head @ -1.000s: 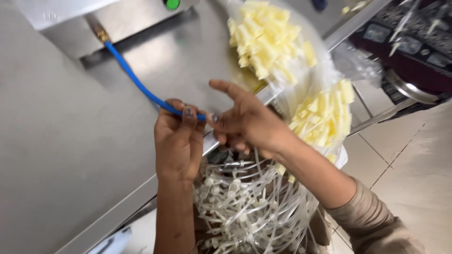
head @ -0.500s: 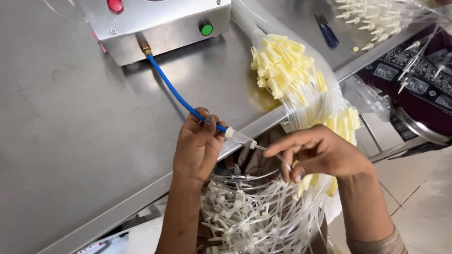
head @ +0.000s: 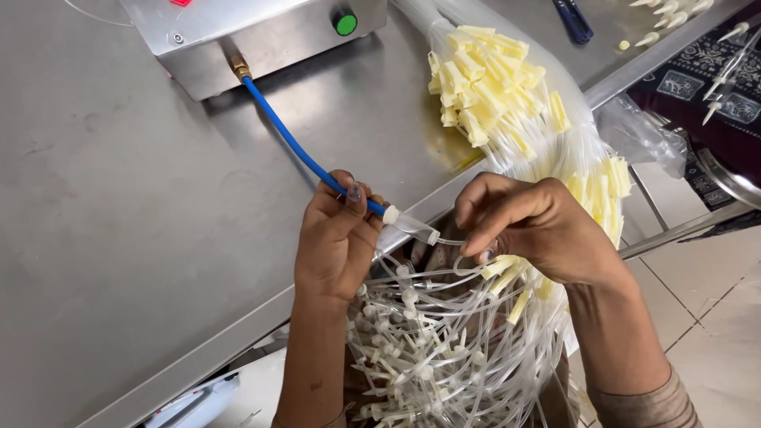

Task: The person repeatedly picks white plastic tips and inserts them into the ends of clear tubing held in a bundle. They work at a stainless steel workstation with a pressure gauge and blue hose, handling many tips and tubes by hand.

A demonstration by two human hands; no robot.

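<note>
My left hand (head: 337, 238) grips the end of a blue hose (head: 293, 144) that runs from a brass fitting on a steel box (head: 238, 32). A clear nozzle with a white tip (head: 411, 224) sticks out of that hand toward the right. My right hand (head: 533, 226) pinches a thin clear tube (head: 453, 242) at the nozzle's tip. Below both hands hangs a big tangle of clear tubes with white connectors (head: 432, 349).
A bundle of clear tubes with pale yellow caps (head: 495, 83) lies on the steel table (head: 119, 238) and droops over its edge. The box carries a green button (head: 344, 22). Blue-handled scissors (head: 572, 20) lie far back. A tiled floor (head: 713, 325) is at right.
My right hand rose from the tangle and came back to the nozzle tip with a thin tube. The view shifted, bringing the steel box and yellow-capped bundle lower in the picture.
</note>
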